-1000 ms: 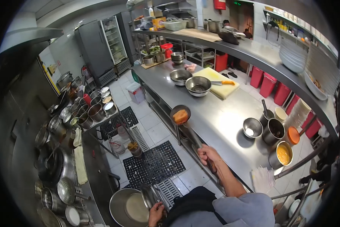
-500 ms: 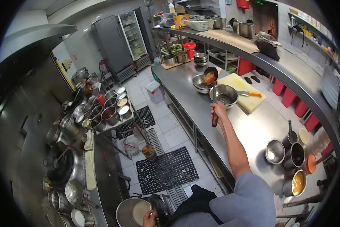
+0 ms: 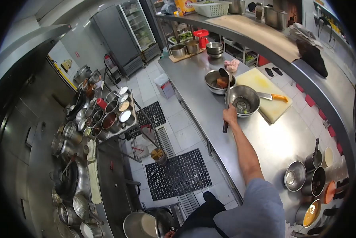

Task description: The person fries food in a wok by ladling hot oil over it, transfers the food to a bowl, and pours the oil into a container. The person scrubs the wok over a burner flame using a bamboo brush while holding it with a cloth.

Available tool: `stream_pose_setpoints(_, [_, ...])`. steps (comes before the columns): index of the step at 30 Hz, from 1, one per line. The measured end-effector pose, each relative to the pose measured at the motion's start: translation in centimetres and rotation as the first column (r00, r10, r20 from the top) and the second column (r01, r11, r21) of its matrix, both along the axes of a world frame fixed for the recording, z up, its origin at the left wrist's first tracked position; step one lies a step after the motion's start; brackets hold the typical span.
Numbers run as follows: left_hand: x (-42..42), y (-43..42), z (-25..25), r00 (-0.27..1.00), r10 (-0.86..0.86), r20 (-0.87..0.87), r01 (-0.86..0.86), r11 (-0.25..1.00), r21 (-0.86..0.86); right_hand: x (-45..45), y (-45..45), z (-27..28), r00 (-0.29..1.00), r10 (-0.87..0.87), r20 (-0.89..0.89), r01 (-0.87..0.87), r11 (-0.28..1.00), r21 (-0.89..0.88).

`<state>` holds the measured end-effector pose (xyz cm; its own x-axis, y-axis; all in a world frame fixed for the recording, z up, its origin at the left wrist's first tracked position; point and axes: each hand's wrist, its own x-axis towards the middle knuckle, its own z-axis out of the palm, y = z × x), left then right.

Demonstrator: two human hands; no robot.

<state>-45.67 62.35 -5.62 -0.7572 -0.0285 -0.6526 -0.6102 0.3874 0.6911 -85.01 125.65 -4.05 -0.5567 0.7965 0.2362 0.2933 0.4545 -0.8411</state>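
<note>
Reddish-orange food [image 3: 222, 83], silver bowl [image 3: 212, 81]

Your right hand [image 3: 230, 114] reached farther over the counter [image 3: 251, 137], ladle [image 3: 224, 73] tipped, orange food [image 3: 222, 83] now in the steel bowl [image 3: 211, 81]

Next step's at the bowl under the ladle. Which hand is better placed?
Right, I'd judge. The right hand already grips the ladle, its head over the bowl. The left hand, barely in view, is down near the pot, well away.
</note>
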Motion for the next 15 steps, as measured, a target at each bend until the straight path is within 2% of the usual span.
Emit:
stream_pose_setpoints(1, [0.2, -0.5, -0.6, 1.0, 0.0, 0.001, 0.0, 1.0, -0.02, 0.4, 0.1, -0.1, 0.998, 0.008, 0.054, -0.012, 0.998, 0.065])
stream_pose_setpoints(4, [1.2, -2.9, -3.4, 1.0, 0.007, -0.003, -0.008, 0.996, -0.086, 3.0, -2.9, 3.2, 0.998, -0.031, 0.058, 0.024, 0.992, 0.124])
stream_pose_setpoints(6, [2.1, -4.3, -4.8, 0.999, 0.018, -0.035, -0.021, 0.994, -0.108, 3.6, -3.7, 1.5, 0.999, -0.013, -0.048, 0.021, 0.984, 0.18])
stream_pose_setpoints(8, [2.3, -3.8, -1.7, 0.992, 0.024, -0.125, -0.034, 0.996, -0.08, 6.3, -6.8, 3.3, 0.991, 0.031, -0.127, -0.008, 0.984, 0.176])
stream_pose_setpoints(9, [2.3, -3.2, 0.4, 0.985, 0.031, -0.169, -0.042, 0.997, -0.064, 7.7, -8.5, 4.3, 0.995, 0.068, -0.077, -0.056, 0.987, 0.152])
stream_pose_setpoints(11, [3.6, -2.7, 2.7, 0.991, 0.073, -0.115, -0.09, 0.985, -0.147, 10.5, -12.3, 5.3, 0.987, 0.159, 0.026, -0.161, 0.982, 0.102])
stream_pose_setpoints(12, [5.1, -2.9, 3.0, 0.99, 0.109, -0.088, -0.124, 0.975, -0.187, 11.7, -14.3, 4.6, 0.98, 0.192, -0.045, -0.182, 0.967, 0.177])
stream_pose_setpoints(13, [7.3, -3.1, 2.2, 0.959, 0.187, -0.215, -0.213, 0.971, -0.104, 12.9, -16.6, 3.6, 0.962, 0.247, -0.116, -0.212, 0.945, 0.25])
stream_pose_setpoints(14, [9.1, -4.0, 1.2, 0.963, 0.119, -0.241, -0.165, 0.97, -0.178, 13.8, -19.5, 2.7, 0.926, 0.329, -0.185, -0.259, 0.91, 0.322])
stream_pose_setpoints(15, [10.9, -5.1, -0.7, 0.961, 0.148, -0.234, -0.192, 0.966, -0.174, 15.7, -23.0, 3.9, 0.933, 0.348, -0.091, -0.332, 0.93, 0.157])
